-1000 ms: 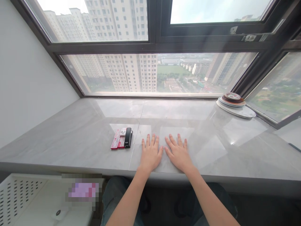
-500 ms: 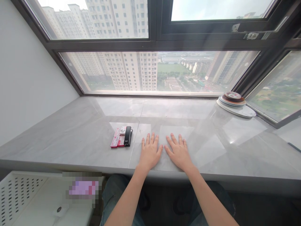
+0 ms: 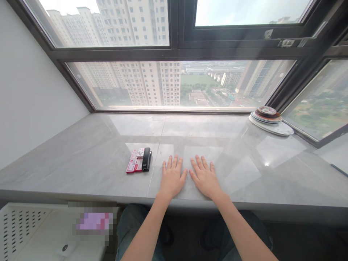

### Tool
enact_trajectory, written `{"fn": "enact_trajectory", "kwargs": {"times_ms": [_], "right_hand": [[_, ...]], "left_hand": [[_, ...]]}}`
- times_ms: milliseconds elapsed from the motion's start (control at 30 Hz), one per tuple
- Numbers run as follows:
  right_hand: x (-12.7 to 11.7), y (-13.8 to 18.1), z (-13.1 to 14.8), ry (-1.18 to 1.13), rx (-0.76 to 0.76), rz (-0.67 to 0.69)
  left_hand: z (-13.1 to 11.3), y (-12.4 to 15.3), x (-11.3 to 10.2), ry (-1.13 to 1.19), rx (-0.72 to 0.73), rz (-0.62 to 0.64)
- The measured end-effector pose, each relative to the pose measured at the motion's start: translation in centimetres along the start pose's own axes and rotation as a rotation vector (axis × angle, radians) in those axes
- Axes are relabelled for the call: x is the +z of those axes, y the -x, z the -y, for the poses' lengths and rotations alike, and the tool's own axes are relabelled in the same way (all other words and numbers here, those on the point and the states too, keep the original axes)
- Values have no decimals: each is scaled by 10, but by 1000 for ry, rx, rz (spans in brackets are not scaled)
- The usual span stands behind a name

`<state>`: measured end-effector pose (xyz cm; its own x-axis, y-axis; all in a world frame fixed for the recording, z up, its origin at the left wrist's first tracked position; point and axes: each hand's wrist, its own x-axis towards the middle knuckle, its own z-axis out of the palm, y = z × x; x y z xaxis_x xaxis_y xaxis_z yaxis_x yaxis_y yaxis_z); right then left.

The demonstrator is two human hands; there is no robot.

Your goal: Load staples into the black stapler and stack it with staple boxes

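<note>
My left hand lies palm down on the grey marble-look windowsill, fingers spread and nothing in it. Beside it, a short gap away, my right hand rests flat in the same way, also without anything in it. To the left of my left hand sits a black stapler, lengthwise to the window. Against its left side are several small red-and-white boxes, one of them a paler box lying on top of the others. Neither hand touches the stapler or the boxes.
A stack of round plates or mats stands in the far right corner by the window frame. At the lower left, below the sill's front edge, is a white perforated plastic basket, partly blurred by pixelation. A white wall borders the left.
The whole view has shifted very slightly, so everything sits a little lower and further left. Both hands stay flat on the sill; the stapler and boxes have not moved.
</note>
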<state>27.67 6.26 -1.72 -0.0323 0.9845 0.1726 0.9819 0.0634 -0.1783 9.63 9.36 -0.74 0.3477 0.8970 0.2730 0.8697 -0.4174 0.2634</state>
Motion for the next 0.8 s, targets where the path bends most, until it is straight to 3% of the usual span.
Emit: {"fn": "enact_trajectory", "kwargs": {"times_ms": [800], "right_hand": [[-5,2,2,-22,12,-2]], "left_hand": [[-2,0,1,9,-17,-22]]}}
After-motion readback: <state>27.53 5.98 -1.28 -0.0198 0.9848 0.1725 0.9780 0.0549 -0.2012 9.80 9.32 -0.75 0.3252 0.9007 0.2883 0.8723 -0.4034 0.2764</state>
